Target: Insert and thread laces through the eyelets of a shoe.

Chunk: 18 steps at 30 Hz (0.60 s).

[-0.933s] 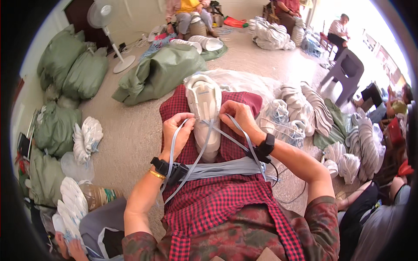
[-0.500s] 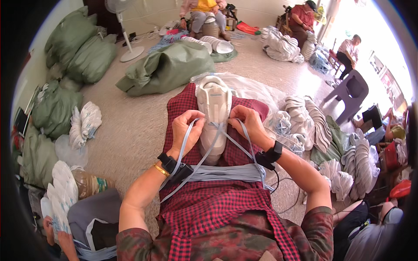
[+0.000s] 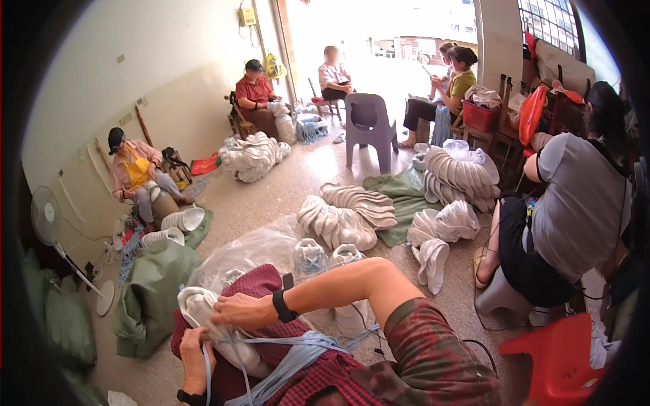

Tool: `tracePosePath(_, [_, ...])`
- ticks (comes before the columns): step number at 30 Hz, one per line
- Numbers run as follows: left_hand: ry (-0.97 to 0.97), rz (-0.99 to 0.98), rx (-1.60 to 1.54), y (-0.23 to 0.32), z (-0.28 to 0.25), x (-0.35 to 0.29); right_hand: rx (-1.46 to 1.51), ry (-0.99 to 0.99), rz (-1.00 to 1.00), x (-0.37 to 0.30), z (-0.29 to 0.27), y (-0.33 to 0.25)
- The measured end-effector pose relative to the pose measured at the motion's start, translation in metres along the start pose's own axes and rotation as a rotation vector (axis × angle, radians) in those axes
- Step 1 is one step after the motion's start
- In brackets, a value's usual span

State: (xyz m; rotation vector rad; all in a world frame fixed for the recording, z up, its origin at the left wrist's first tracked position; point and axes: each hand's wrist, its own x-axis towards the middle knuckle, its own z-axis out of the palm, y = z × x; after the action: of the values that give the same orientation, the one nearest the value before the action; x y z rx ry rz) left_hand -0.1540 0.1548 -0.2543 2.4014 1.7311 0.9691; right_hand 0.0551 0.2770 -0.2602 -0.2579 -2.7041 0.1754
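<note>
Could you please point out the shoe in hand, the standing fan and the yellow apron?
Shoe [image 3: 253,358], head view: toe end.
Standing fan [image 3: 46,214], head view: round head.
Yellow apron [image 3: 139,172], head view: front.

No lettering or number is legible here. Beyond the grey chair [image 3: 371,137], the building front [image 3: 418,49] blurs in glare.

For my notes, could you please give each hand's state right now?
Left hand: closed, pinching a blue lace.
Right hand: at the white shoe; grip cannot be told.
</note>
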Motion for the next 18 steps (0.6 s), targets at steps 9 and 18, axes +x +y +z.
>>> tracePosePath(9, [-0.210,0.261,0.230,0.002,-0.032,0.025,-0.240,-0.084,-0.446,0.049,0.007,0.008])
tracePosePath(18, [-0.385,0.093,0.204,-0.002,-0.030,0.028,-0.050,-0.180,-0.340,0.035,-0.018,0.012])
